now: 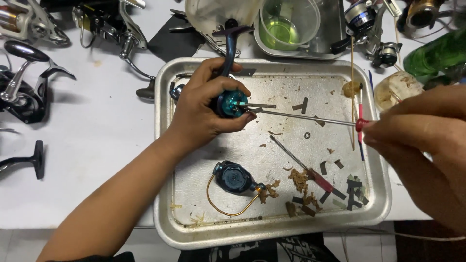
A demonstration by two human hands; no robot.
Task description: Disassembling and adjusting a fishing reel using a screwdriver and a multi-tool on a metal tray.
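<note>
From the head camera, the left hand (204, 104) is wrapped tightly around a teal-blue metal fishing reel body (228, 103), held over the upper left part of a shallow, grease-stained metal tray (162, 145); the reel's dark handle arm (232, 39) sticks up past the tray's far rim. The right hand (427, 131) pinches the red-handled end of a long thin steel screwdriver (310, 118), its tip set into the reel's open face.

A dark blue reel rotor with a gold wire bail (234, 178) lies lower in the tray, apart from both hands, beside a second red-handled screwdriver (303, 165), brown grime and dark scraps.

The long shaft looks liable to slip off the small fastener and jab the left fingers, since they sit right beside the tip. A small metal washer (307, 135) lying loose could be lost among the debris.

The fastener itself is too small to make out, the right hand is cut off by the frame edge, and the left palm hides most of the reel body.
</note>
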